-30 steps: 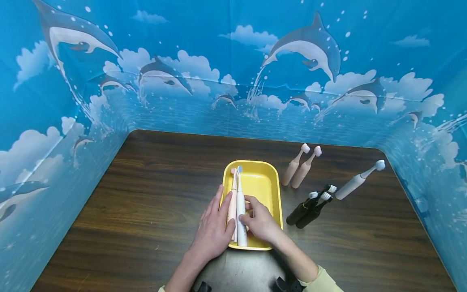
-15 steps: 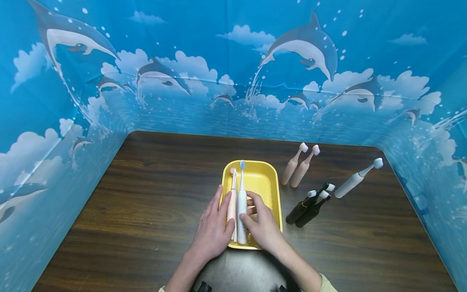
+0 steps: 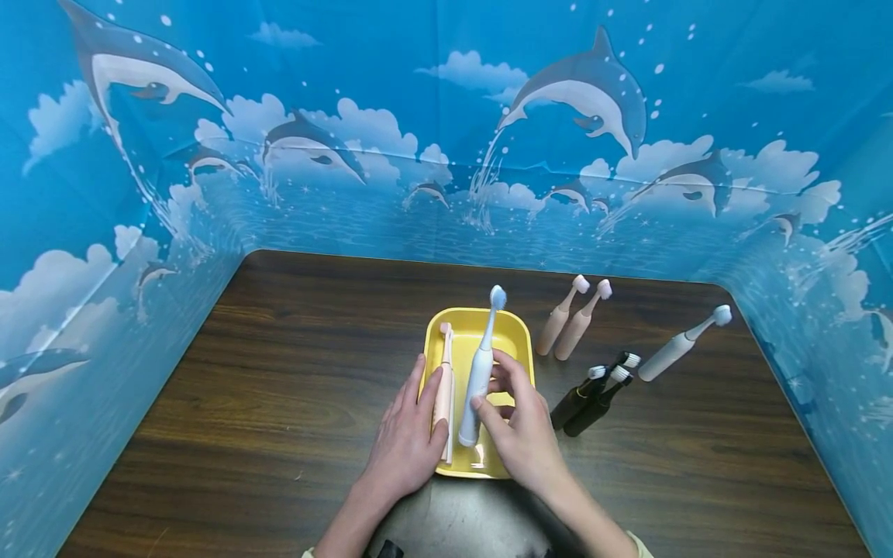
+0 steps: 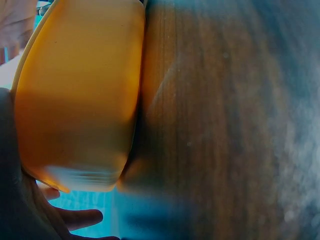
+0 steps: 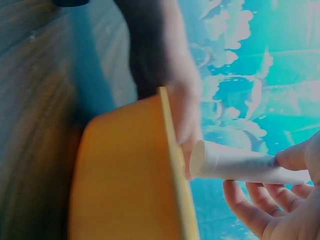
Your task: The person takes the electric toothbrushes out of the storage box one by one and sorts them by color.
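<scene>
Curtained-off workspace, kind of building unclear | dark wood-grain counter (image 3: 279, 372) with rounded far corners | blue cloth (image 3: 391, 46) printed with leaping dolphins (image 3: 593, 77), clouds (image 3: 481, 70) and sea (image 3: 363, 221) walls it in at back and both sides

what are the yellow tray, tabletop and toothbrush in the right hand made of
Yellow tray: probably glossy plastic, given the bright reflection. White electric toothbrush: likely plastic, its handle smooth and even. Tabletop: dark wood grain, soft sheen; wood or laminate, unclear.
</scene>
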